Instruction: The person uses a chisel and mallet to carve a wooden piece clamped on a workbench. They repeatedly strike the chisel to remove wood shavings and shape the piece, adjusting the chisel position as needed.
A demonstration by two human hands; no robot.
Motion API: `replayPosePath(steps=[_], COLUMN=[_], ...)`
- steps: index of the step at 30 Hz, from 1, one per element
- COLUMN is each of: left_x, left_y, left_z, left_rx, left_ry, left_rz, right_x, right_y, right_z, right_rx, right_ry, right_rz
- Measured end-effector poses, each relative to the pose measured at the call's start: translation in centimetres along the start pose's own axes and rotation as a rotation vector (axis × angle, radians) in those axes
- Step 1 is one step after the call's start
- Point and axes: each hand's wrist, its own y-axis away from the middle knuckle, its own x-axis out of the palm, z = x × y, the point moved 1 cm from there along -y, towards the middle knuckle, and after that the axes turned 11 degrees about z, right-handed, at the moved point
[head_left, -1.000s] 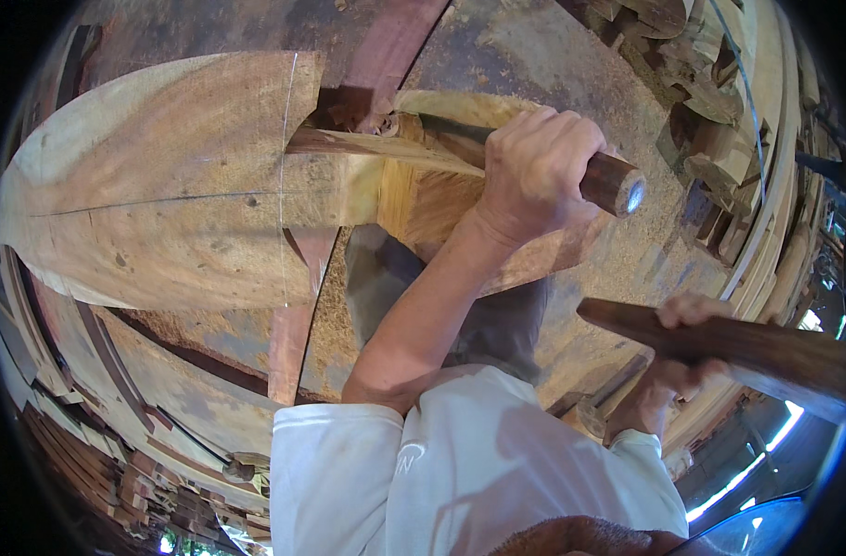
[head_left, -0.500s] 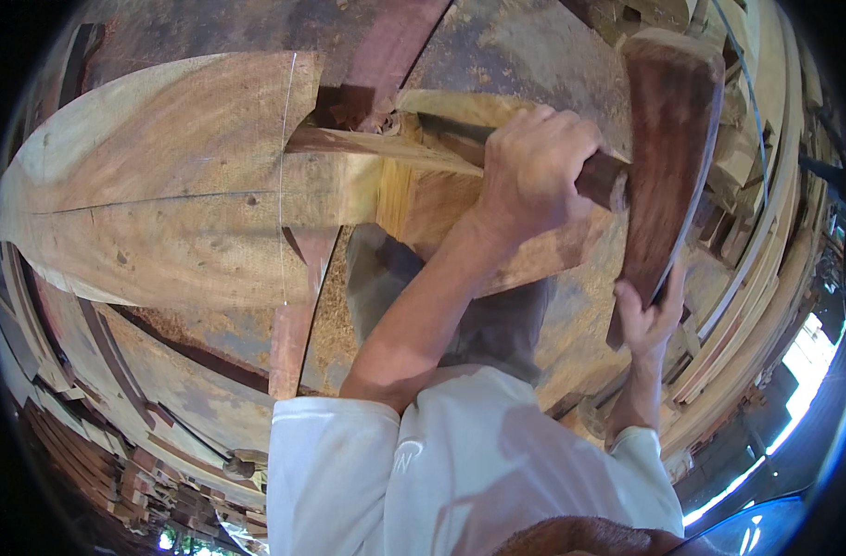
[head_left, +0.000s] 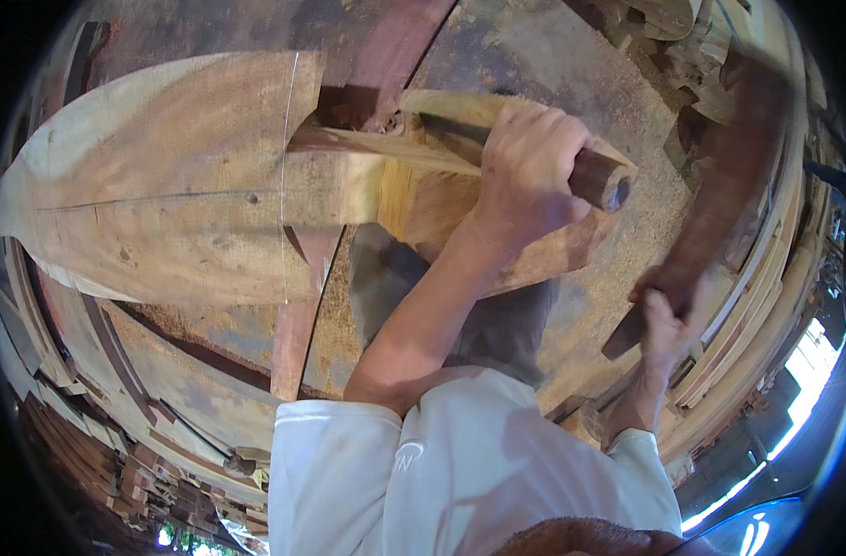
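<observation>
My left hand (head_left: 532,167) is wrapped round the thick wooden handle of a chisel (head_left: 597,180). Its dark shaft runs left into a recess of the carved wood piece (head_left: 163,185), and the cutting tip is hidden. In my right hand (head_left: 662,329) is the narrow grip of a dark wooden mallet (head_left: 733,157), shaped like a flat club. Motion blurs the mallet; its broad end is raised at the upper right, apart from the chisel's butt. The carved piece has a broad leaf-shaped part at left, a narrow neck, and a thick block under my left hand.
A reddish board (head_left: 295,347) crosses beneath the carved piece. Sawdust and chips (head_left: 641,250) lie on the surface around it. Long planks (head_left: 743,324) are stacked at the right, and several offcuts (head_left: 163,491) lie at lower left. My knees are under the block.
The mallet has swung away from the chisel's butt, up and to the right. My right hand has turned with it. My left hand stays in nearly the same place on the chisel.
</observation>
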Motion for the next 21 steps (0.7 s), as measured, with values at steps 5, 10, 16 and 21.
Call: replayPosePath(steps=[5, 10, 16, 21], left_x=[-0.1, 0.0, -0.4, -0.4], left_y=[-0.2, -0.2, 0.0, 0.1], left_z=[0.1, -0.6, -0.3, 0.0], left_rx=[0.039, -0.004, -0.038, -0.035], left_ry=[-0.009, -0.033, 0.008, 0.027], left_rz=[-0.005, 0.077, 0.099, 0.022], right_x=[-0.9, 2.3, 1.9, 2.5], right_y=[-0.5, -0.6, -0.7, -0.4], right_z=[2.6, -0.1, 4.3, 1.2], right_rx=[-0.255, -0.132, -0.203, -0.036], right_ry=[-0.364, 0.309, -0.441, 0.272], right_rz=[0.098, 0.091, 0.061, 0.154])
